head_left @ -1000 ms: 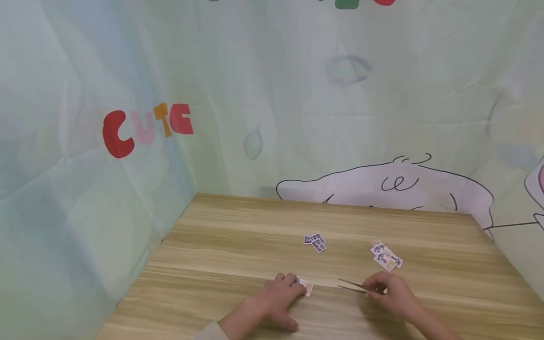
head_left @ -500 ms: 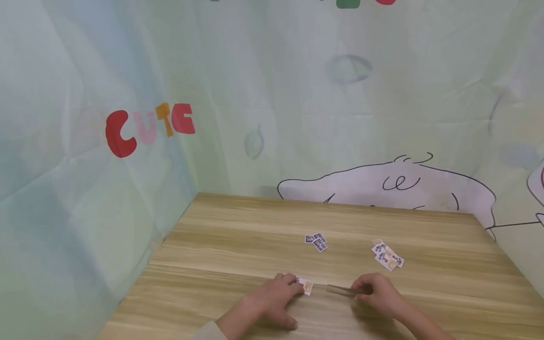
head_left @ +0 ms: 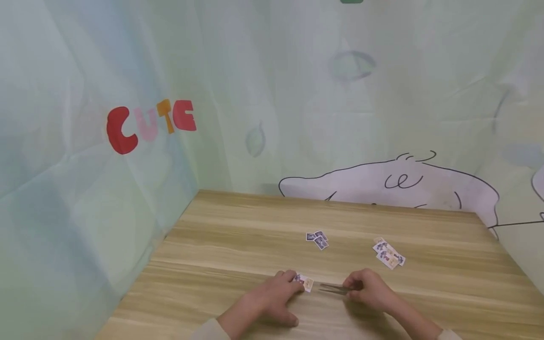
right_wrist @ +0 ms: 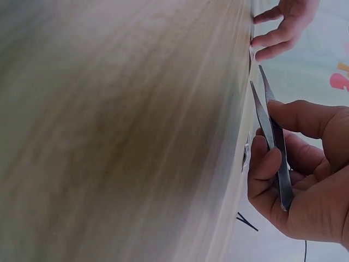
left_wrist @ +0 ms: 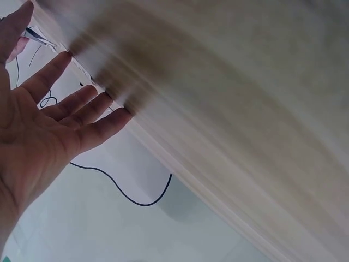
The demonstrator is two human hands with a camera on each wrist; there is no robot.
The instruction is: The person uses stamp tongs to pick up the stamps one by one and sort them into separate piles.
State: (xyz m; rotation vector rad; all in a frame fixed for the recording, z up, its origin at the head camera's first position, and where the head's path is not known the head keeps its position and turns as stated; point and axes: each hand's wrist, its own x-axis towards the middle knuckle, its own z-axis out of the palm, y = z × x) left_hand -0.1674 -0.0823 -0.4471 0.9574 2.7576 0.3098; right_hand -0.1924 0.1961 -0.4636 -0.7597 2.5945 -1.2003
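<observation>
With fingers spread, my left hand [head_left: 272,296] rests its fingertips on the table and on a small white-edged picture card [head_left: 308,283], part of which they cover. The left wrist view shows the palm of that left hand [left_wrist: 49,125] with its fingers fairly straight. My right hand [head_left: 369,289] pinches a pair of metal tweezers [head_left: 333,288] between thumb and fingers. The tweezer tips point left, just short of the card's right edge. In the right wrist view, both arms of the tweezers [right_wrist: 283,180] show, the tips apart with nothing between them.
Farther back on the wooden table [head_left: 238,236] lies a cluster of small dark picture cards [head_left: 320,242]. Several colourful picture cards [head_left: 389,259] overlap at the right. A printed fabric backdrop [head_left: 272,94] stands along the table's left and back edges.
My right hand has moved left, bringing the tweezers close to the card under my left hand; the tips have drawn nearer each other. The left hand has stayed nearly still.
</observation>
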